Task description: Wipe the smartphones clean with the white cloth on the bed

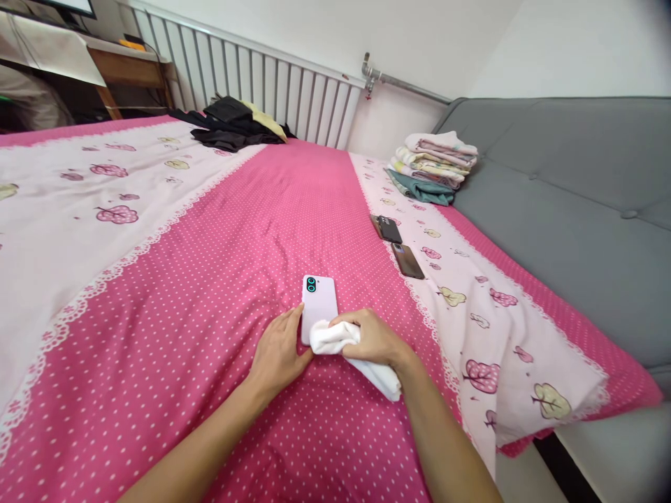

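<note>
A pale lilac smartphone point(321, 300) lies back side up on the pink dotted bedsheet point(220, 279), its two round camera lenses glinting green at the far end. My left hand point(279, 349) rests along the phone's left edge, fingers stretched out and thumb near its lower end. In my right hand point(374, 339) is a folded white cloth point(335, 337), gripped between thumb and fingers. The cloth's front part covers the phone's lower right corner, and its tail hangs out below the hand toward the right.
Two dark phones, one black point(389, 229) and one brownish point(407, 260), lie to the right. Folded clothes point(437, 164) are stacked against the grey headboard point(566, 161). Dark garments point(231, 122) lie near the white radiator point(251, 73). A wooden desk point(131, 68) stands at far left.
</note>
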